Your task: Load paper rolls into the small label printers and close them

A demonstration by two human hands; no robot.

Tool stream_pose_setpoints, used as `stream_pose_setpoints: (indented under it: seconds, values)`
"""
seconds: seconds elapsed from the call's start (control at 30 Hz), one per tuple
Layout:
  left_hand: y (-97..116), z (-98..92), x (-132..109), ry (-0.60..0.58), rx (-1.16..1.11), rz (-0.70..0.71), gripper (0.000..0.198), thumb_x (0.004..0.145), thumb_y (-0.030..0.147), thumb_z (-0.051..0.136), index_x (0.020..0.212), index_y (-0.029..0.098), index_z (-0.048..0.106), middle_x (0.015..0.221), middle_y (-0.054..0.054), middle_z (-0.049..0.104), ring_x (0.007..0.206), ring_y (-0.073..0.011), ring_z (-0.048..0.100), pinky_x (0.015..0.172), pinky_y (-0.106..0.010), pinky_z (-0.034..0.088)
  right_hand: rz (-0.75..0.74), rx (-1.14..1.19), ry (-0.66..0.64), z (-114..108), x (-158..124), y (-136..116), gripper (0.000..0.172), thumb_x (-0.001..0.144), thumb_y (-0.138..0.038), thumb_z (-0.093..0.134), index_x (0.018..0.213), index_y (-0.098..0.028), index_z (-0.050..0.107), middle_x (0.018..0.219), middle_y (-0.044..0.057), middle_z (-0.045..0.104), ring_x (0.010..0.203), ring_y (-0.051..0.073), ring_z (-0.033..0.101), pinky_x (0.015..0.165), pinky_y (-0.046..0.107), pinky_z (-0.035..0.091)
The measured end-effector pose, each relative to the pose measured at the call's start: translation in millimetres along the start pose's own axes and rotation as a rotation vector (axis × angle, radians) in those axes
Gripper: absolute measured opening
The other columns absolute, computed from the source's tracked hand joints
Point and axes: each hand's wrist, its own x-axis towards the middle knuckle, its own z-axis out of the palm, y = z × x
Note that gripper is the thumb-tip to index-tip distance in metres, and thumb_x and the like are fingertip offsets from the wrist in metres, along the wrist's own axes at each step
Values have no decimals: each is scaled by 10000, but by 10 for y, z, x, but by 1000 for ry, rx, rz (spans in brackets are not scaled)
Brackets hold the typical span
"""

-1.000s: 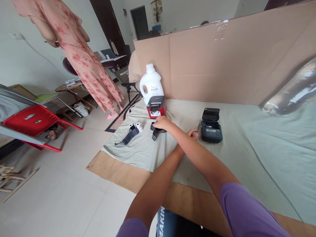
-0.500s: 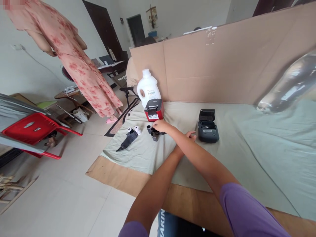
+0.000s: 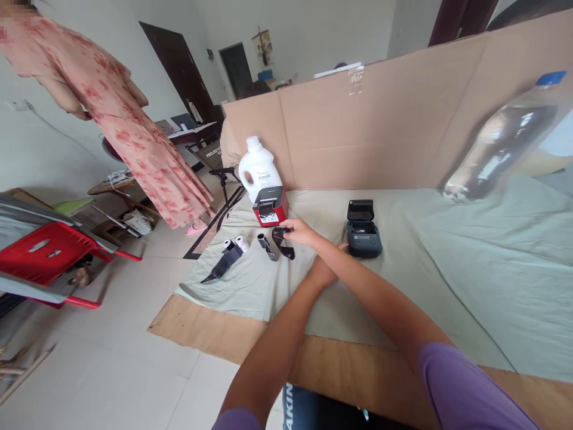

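My arms are crossed, with the right forearm over the left. My right hand (image 3: 298, 232) pinches a roll of black ribbon (image 3: 277, 239), whose glossy loose end curls down. Close to its left, a second black ribbon roll (image 3: 267, 248) rests partly unrolled on the cloth. My left hand (image 3: 329, 267) is beside the dark handheld label printer (image 3: 364, 242), which has its lid raised. The right forearm hides most of the left hand's fingers. Behind the right hand stands a red and black printer (image 3: 273, 209) with a black strip hanging from its front.
A white detergent jug (image 3: 262, 170) stands behind the red printer. Two small white rolls and a black strip (image 3: 226, 263) lie at the left. A large clear bottle (image 3: 501, 149) leans against the cardboard panel (image 3: 367, 131). Another person in a floral dress (image 3: 129, 137) stands beyond.
My right hand now holds the black ribbon roll apart from the other one, its loose end showing. My left hand's fingers have become more hidden. The view has shifted to the right.
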Motion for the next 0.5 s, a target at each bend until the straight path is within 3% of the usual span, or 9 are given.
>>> stream_pose_setpoints:
  seconds: [0.07, 0.13, 0.2, 0.27, 0.37, 0.43, 0.5]
  values:
    - [15, -26, -12, 3, 95, 85, 330, 863, 184, 568, 1170, 176, 688, 1071, -116, 713, 980, -249, 646, 916, -366, 491, -46, 174, 28, -195, -161, 32, 453, 801, -62, 598, 1239, -158, 662, 1273, 92, 693, 1109, 175, 669, 952, 289, 505]
    - [65, -56, -40, 28, 194, 120, 262, 893, 182, 496, 1046, 152, 707, 928, -98, 719, 840, -220, 652, 830, -348, 513, -89, 363, 66, -436, -365, 83, 450, 763, -61, 618, 1198, -157, 684, 1243, 95, 708, 1100, 192, 676, 982, 336, 505]
    - [158, -86, -97, 69, 300, 180, 276, 929, 219, 454, 1016, 172, 711, 826, -68, 697, 744, -193, 630, 784, -334, 515, -109, 456, 129, -686, -590, 159, 429, 751, -77, 629, 1162, -172, 703, 1227, 90, 715, 1111, 202, 673, 1025, 376, 489]
    - [281, -113, -175, 120, 393, 328, 282, 939, 237, 457, 1050, 211, 715, 844, -64, 690, 794, -198, 635, 821, -339, 512, -131, 459, 195, -906, -813, 255, 404, 767, -116, 638, 1159, -184, 704, 1223, 93, 715, 1132, 209, 666, 1052, 401, 476]
    - [458, -141, -269, 399, 410, 480, 243, 927, 259, 525, 1094, 222, 698, 994, -100, 689, 992, -235, 631, 941, -382, 489, -204, 410, 283, -1120, -1114, 391, 419, 785, -151, 648, 1201, -190, 681, 1252, 113, 690, 1184, 223, 643, 1063, 421, 475]
    - [530, -147, -285, 627, 343, 440, 320, 919, 300, 580, 1221, 207, 633, 1187, -134, 648, 1162, -260, 582, 1028, -420, 448, -263, 360, 327, -1179, -1279, 452, 433, 807, -175, 646, 1239, -205, 661, 1278, 116, 664, 1197, 223, 635, 1054, 419, 489]
    - [553, -143, -267, 693, 243, 328, 482, 919, 354, 609, 1368, 201, 524, 1313, -148, 596, 1262, -267, 538, 1076, -435, 419, -324, 284, 339, -1187, -1405, 481, 414, 846, -207, 631, 1258, -229, 652, 1287, 106, 647, 1189, 217, 633, 1024, 404, 516]
